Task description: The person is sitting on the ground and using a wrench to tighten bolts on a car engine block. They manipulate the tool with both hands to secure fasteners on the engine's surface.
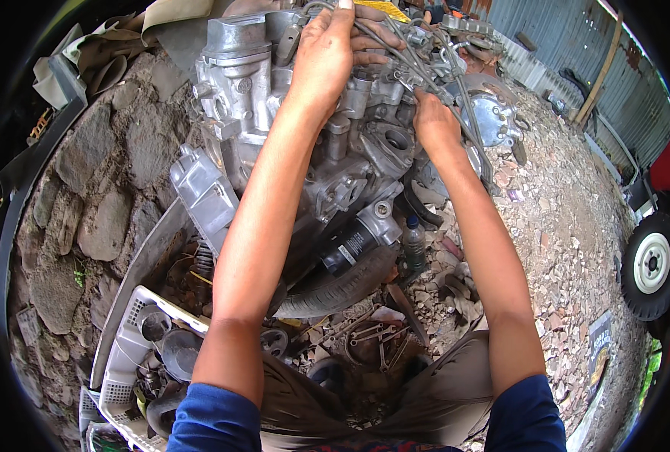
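Note:
A large silver-grey engine (237, 98) rests in front of me, with castings, ports and loose cables on its upper side. My left hand (331, 56) reaches over its top, thumb raised and fingers stretched out beside dark cables (418, 64). Lower and to the right, my right hand (434, 120) is closed at the engine's side. From its fingertips a small shiny wrench (404, 81) seems to stick out toward the engine; its far end is hard to make out. A black oil filter (348, 251) sits low on the engine, above a tyre (342, 286).
Several wrenches (382, 343) lie on the ground between my feet. A plastic bottle (414, 245) stands near the tyre. At left are a white crate (124, 377) of parts and a stone wall (109, 218). A white-rimmed wheel (651, 264) stands far right, beyond gravel (569, 248).

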`<move>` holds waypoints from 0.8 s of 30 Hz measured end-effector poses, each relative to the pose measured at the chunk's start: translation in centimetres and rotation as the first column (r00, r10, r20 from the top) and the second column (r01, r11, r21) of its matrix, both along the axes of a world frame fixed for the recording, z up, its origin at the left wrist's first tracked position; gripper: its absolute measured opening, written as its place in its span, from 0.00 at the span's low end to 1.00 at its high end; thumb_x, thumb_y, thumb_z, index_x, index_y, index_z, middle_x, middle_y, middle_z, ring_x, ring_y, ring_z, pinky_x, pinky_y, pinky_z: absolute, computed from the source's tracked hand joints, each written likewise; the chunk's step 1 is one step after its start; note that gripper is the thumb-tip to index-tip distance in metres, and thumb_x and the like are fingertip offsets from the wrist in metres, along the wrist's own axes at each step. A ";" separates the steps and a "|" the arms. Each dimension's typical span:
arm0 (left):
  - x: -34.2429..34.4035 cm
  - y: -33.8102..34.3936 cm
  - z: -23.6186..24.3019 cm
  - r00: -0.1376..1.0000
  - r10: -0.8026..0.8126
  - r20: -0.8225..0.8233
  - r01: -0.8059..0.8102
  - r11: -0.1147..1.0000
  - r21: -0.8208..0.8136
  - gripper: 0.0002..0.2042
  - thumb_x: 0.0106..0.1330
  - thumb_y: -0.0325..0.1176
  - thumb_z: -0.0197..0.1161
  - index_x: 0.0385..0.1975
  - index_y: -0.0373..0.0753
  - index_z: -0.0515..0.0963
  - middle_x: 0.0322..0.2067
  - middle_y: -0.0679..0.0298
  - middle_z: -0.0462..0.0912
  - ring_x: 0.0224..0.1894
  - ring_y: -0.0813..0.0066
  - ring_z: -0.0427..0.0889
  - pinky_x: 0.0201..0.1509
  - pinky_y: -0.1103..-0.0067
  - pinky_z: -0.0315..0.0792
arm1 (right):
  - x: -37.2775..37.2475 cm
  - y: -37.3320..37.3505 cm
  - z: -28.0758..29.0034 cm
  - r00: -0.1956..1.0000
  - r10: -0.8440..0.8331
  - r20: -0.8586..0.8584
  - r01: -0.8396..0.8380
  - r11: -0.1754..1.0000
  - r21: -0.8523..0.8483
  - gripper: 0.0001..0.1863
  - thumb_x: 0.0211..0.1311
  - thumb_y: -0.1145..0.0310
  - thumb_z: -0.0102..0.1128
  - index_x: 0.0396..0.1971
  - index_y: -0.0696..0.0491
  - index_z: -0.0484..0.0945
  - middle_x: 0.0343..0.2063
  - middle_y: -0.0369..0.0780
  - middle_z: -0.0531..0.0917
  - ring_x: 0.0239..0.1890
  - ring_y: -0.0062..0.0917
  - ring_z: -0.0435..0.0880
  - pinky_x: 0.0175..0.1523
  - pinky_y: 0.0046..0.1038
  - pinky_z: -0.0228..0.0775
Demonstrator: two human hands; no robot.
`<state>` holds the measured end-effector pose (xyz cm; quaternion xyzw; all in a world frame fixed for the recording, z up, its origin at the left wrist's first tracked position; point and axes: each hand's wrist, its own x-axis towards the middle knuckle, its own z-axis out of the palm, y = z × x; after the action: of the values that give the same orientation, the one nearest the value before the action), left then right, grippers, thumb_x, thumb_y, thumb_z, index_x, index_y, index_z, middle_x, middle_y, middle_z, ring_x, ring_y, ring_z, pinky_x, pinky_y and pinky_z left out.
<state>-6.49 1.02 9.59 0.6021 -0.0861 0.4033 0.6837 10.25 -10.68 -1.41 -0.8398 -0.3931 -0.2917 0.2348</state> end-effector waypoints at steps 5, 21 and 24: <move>0.1 -0.1 -0.1 1.000 -0.021 0.017 0.021 1.000 -0.002 0.22 0.78 0.44 0.38 0.44 0.30 0.74 0.29 0.58 0.82 0.35 0.67 0.85 0.37 0.77 0.79 | 0.7 0.2 -0.6 0.994 -0.012 0.105 0.012 1.000 -0.005 0.17 0.61 0.75 0.47 0.49 0.54 0.78 0.41 0.52 0.82 0.43 0.49 0.82 0.50 0.47 0.72; -0.1 -0.3 0.0 1.000 0.028 0.005 -0.028 1.000 0.009 0.21 0.78 0.45 0.40 0.43 0.31 0.74 0.28 0.59 0.81 0.32 0.72 0.83 0.35 0.80 0.78 | -2.5 1.1 1.2 0.983 0.134 -0.125 -0.136 0.991 -0.006 0.11 0.57 0.71 0.56 0.33 0.63 0.79 0.30 0.54 0.83 0.39 0.50 0.82 0.48 0.43 0.74; -0.5 -0.1 0.2 0.997 0.058 -0.052 -0.056 0.998 0.035 0.22 0.78 0.45 0.40 0.43 0.31 0.75 0.28 0.58 0.82 0.31 0.73 0.83 0.34 0.82 0.77 | -3.8 2.6 1.1 0.954 0.145 -0.261 -0.105 0.981 0.160 0.14 0.61 0.66 0.58 0.22 0.60 0.82 0.22 0.52 0.83 0.28 0.48 0.84 0.40 0.42 0.75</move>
<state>-6.95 0.87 9.77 0.6262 -0.0574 0.4050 0.6637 6.40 -8.05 -0.32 -0.8261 -0.3873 -0.1860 0.3648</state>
